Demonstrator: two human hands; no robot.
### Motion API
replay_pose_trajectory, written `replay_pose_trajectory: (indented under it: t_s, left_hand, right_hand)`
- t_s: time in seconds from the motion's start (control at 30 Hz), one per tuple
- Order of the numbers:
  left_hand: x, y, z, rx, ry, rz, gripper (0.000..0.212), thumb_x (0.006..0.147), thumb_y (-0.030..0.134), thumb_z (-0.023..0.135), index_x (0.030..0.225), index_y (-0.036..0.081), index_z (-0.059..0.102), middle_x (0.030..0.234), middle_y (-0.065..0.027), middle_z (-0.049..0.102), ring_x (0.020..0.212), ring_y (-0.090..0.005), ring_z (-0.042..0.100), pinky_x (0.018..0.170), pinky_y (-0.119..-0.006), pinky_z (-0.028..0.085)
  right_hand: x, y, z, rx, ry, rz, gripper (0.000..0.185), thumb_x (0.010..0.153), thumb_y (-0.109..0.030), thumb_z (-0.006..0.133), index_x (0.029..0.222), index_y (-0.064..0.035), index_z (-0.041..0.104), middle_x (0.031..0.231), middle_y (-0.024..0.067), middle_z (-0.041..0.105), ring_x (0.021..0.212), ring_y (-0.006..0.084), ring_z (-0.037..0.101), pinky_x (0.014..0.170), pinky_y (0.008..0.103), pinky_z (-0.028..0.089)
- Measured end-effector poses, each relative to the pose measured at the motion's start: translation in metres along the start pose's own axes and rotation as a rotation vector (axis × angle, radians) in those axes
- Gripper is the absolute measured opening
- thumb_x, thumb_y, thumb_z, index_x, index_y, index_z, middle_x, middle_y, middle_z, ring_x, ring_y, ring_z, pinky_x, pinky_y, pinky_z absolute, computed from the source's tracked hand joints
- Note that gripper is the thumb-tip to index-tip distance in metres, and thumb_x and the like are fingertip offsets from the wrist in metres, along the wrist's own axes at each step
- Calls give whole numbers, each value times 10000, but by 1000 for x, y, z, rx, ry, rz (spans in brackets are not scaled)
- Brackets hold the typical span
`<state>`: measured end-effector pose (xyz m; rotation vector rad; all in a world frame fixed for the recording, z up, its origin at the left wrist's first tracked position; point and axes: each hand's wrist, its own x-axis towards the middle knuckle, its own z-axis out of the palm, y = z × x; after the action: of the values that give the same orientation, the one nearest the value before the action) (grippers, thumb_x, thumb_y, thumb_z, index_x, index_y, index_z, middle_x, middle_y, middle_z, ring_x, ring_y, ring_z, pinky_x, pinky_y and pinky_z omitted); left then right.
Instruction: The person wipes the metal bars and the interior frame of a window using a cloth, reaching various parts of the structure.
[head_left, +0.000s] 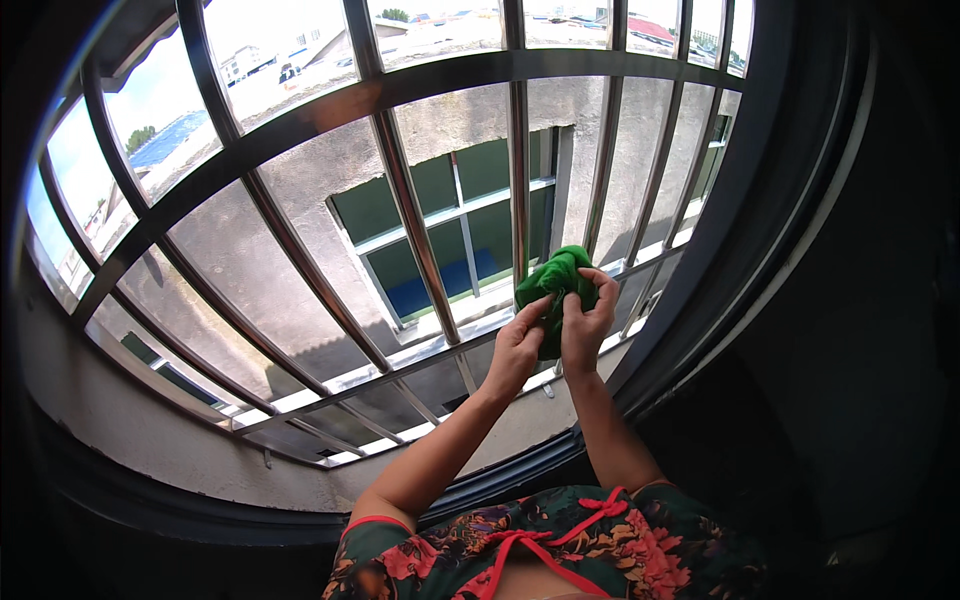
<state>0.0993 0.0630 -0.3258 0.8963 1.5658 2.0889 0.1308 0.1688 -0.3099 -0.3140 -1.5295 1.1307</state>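
Note:
A bunched green cloth is held up between my two hands, in front of the metal window bars. My left hand pinches its lower left edge between thumb and fingers. On the other side, my right hand grips the cloth, thumb in front and fingers curled over its right edge. Both thumbs are close together near a gathered fold. The cloth hides part of a vertical bar behind it; whether it touches that bar I cannot tell.
Upright bars and a curved-looking crossbar span the window opening. Below them runs the windowsill, with the dark window frame at the right. Outside stands a grey wall with a green-paned window.

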Motion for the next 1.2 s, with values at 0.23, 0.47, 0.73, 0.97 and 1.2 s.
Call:
replay_pose_trajectory:
  t_s: [0.23,0.47,0.73,0.97,1.2]
  left_hand:
    - [44,91,20,-65,-112,419,521,963,178,473,1448,54,329,1431,-108,409,1305,-199,396,1103,-355,274]
    - [37,88,2,-29,-16,409,414,947,96,455,1354,22,433,1336,-156,508,1227,-274,513,1050,-409,381]
    - [-14,55,-44,-45,39,227,285,938,-13,386,1170,-25,550,1011,-145,655,938,-212,655,894,-347,512]
    - [-43,10,-63,16,139,11,249,962,79,408,1135,-10,564,927,-125,664,845,-206,655,842,-346,514]
    - [-67,-26,-69,2,165,-67,219,947,15,432,1108,-19,577,900,-121,661,819,-190,658,787,-300,521]
  right_hand:
    - [128,-68,53,-50,461,-477,354,815,0,583,1155,-8,487,1158,161,490,1073,317,518,945,422,425]
    - [203,-62,72,-367,367,-436,462,745,-144,757,1099,-35,480,1012,191,539,956,378,580,807,456,519]
    - [94,31,51,-519,293,-288,493,732,-41,699,1165,-16,464,1049,183,535,985,376,560,798,469,494]
    - [19,92,24,-552,204,-167,473,723,23,660,1155,-5,470,1043,188,538,1012,396,527,861,484,433]
    - [-33,62,13,-657,-268,-354,428,709,56,636,1106,-78,548,1172,118,551,1128,309,515,955,416,398]
